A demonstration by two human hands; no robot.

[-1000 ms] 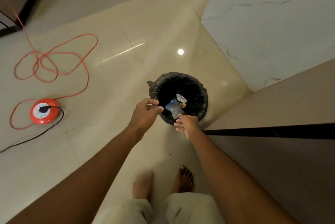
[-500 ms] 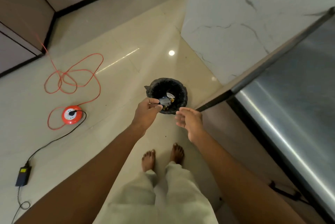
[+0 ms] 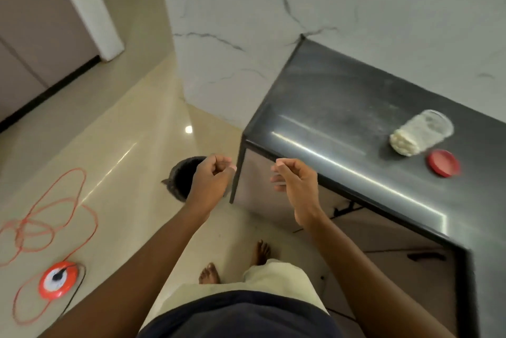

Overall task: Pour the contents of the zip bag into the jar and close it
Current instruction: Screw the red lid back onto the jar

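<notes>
Standing barefoot on the pale tiled floor (image 3: 131, 173), I hold both forearms out ahead of me, rising from the bottom corners of the frame toward its middle; my left hand (image 3: 212, 177) sits just left of centre, fingers curled loosely into the palm with the thumb resting against them, and nothing shows in its grip; my right hand (image 3: 294, 183) sits just right of centre, wrist bent back a little, fingers likewise curled in a soft half-fist, holding nothing that I can see; the two hands are near each other but apart; behind my left hand, partly hidden by it, the dark bin (image 3: 182, 177) stands on the floor beside the corner leg of the black counter (image 3: 342, 107); the jar (image 3: 421, 132) is on that counter in the right of the frame, well apart from both hands, blurred, clear-walled and packed with white contents, its mouth uncovered; the red lid (image 3: 443, 163) lies flat on the counter just beside the jar, lower right of it; the zip bag is not anywhere I can make out; no label or writing can be read on the jar, the lid or the counter, the blur being too strong; an orange cable (image 3: 54, 217) loops across the floor at the left edge, and its round orange reel (image 3: 59, 279) sits in the lower left.
</notes>
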